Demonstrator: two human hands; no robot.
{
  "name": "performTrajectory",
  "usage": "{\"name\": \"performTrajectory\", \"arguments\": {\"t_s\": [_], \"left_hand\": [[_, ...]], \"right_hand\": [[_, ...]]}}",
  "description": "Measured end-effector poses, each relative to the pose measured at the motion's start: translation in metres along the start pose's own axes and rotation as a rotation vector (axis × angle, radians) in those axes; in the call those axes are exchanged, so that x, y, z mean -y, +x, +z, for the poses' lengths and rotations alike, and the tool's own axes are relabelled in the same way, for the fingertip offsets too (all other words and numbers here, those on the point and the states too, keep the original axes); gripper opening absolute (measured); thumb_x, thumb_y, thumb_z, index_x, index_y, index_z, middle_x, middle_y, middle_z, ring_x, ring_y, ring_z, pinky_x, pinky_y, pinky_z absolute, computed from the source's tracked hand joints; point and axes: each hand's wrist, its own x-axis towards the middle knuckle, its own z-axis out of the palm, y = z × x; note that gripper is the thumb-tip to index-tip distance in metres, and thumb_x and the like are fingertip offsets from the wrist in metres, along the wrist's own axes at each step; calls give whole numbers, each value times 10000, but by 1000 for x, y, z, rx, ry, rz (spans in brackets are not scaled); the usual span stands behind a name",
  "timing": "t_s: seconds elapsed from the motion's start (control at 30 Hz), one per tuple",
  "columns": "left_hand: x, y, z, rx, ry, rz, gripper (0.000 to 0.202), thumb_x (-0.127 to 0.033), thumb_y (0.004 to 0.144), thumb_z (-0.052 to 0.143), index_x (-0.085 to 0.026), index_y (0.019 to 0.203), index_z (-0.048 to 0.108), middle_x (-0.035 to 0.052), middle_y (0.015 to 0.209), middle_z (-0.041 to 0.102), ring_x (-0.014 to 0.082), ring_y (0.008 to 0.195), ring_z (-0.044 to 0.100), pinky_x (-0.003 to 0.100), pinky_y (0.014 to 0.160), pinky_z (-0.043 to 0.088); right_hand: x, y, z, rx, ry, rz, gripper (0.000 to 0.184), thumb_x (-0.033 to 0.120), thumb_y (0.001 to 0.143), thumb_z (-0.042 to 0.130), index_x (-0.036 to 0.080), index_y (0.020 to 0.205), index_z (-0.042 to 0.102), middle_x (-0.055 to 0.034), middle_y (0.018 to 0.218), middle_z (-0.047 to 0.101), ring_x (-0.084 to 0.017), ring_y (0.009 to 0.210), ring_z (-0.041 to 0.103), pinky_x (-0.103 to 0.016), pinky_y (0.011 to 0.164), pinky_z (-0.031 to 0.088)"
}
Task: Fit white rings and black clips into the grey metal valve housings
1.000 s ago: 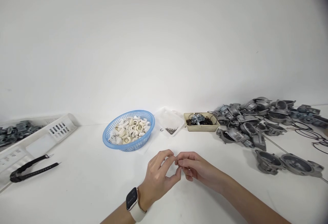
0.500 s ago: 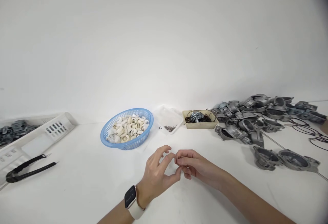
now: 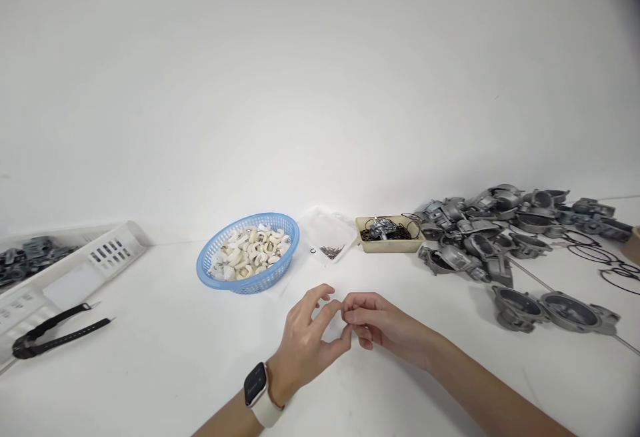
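Above the white table, my left hand [image 3: 311, 333] and my right hand [image 3: 383, 323] meet at the fingertips. The right thumb and index finger are pinched together, and whatever lies between them is hidden. My left index finger and thumb curve round to that same spot, closed against something too small to make out; the other left fingers are loosely raised. Beyond the hands lies a clear plastic tray [image 3: 320, 223] with a little heap of thin brown metal pins [image 3: 331, 251] and a small dark C-shaped clip [image 3: 313, 251].
A blue basket [image 3: 213, 282] of white curved parts stands behind left. To its right are a cream tray [image 3: 390, 246] of black rings and grey metal housings [image 3: 480, 243], two nearer me. At left, a black-strapped watch [image 3: 60, 337] lies by a white crate [image 3: 107, 257] of grey parts.
Almost nothing differs. Both hands keep their pose with fingertips together, and the view has shifted very slightly.
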Motion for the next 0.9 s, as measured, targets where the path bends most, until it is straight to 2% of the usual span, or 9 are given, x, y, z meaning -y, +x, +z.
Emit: {"name": "performTrajectory", "arguments": {"t_s": [0.33, 0.6, 0.9], "left_hand": [[0, 0, -1, 0, 8, 13, 234, -166, 847, 666, -212, 1073, 636, 120, 1144, 594, 195, 886, 623, 344, 740, 588], [-2, 1, -1, 10, -4, -17, 266, -189, 809, 691, -206, 1067, 628, 123, 1161, 591, 203, 907, 629, 354, 777, 592], [0, 0, -1, 8, 14, 15, 247, -174, 842, 668, -208, 1084, 634, 125, 1148, 597, 199, 892, 631, 344, 746, 589]], "right_hand": [[-2, 0, -1, 1, 2, -6, 213, 370, 770, 788, 185, 804, 687, 47, 644, 428, -94, 580, 336, -267, 577, 333], [0, 0, 0, -6, 19, 7, 223, 348, 757, 798, 191, 763, 641, 58, 619, 416, -89, 561, 346, -264, 577, 341], [1, 0, 1, -2, 15, 13, 236, 349, 753, 807, 188, 752, 634, 49, 656, 433, -87, 571, 346, -264, 573, 336]]}}
